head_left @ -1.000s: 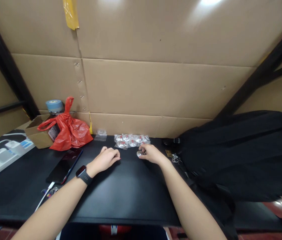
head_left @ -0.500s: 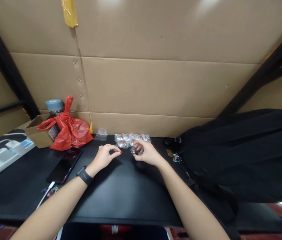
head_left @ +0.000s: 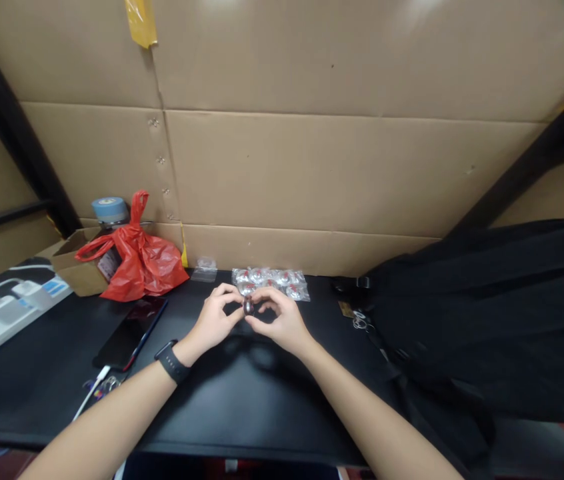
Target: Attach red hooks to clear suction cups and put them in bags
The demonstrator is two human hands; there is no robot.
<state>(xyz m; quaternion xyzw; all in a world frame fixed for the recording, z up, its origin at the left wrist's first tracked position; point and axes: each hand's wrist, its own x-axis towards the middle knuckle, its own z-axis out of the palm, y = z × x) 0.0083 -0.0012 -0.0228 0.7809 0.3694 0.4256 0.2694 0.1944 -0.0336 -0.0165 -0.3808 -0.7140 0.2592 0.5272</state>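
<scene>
A small round shiny piece [head_left: 248, 307] stands on edge between my two hands, just above the black table [head_left: 242, 400]. My left hand [head_left: 218, 319], with a dark watch [head_left: 172, 360] on its wrist, pinches at the left side of the piece. Fingertips of my right hand [head_left: 279, 321] close round its right side, with the thumb low. Whether a tiny red bit is still between the left fingertips is hidden. Right behind the hands lie several clear packets [head_left: 295, 291] holding round silvery pieces with red on them.
An empty-looking clear bag [head_left: 205, 270] lies left of the packets. To the left are a phone [head_left: 132, 333] on a white cable, a red plastic bag [head_left: 147, 263], a cardboard box [head_left: 75, 270] and a power strip [head_left: 7, 313]. A black backpack [head_left: 487, 320] fills the right side.
My right hand has moved left with the round piece and met my left hand. Earlier, a tiny red bit showed at the left fingertips. The packets behind are more visible now.
</scene>
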